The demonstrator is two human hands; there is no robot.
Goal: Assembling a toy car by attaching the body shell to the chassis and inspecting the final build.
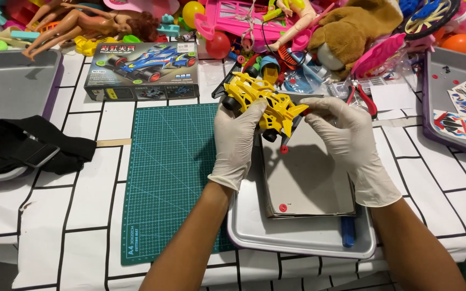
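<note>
From the head camera, both white-gloved hands hold a yellow plastic toy racing car (265, 105) above a shallow metal tray (254, 229) on the desk. The left hand (237, 141) wraps its side; the right hand (346, 137) pinches its nose. A green cutting mat (163, 172) lies beside the tray.

I see glossy yellow plastic on the toy car (265, 102) and thin, matt rubbery gloves on each hand. The tray (303, 237) looks like dull brushed metal, the green cutting mat (168, 178) smooth and matt.
</note>
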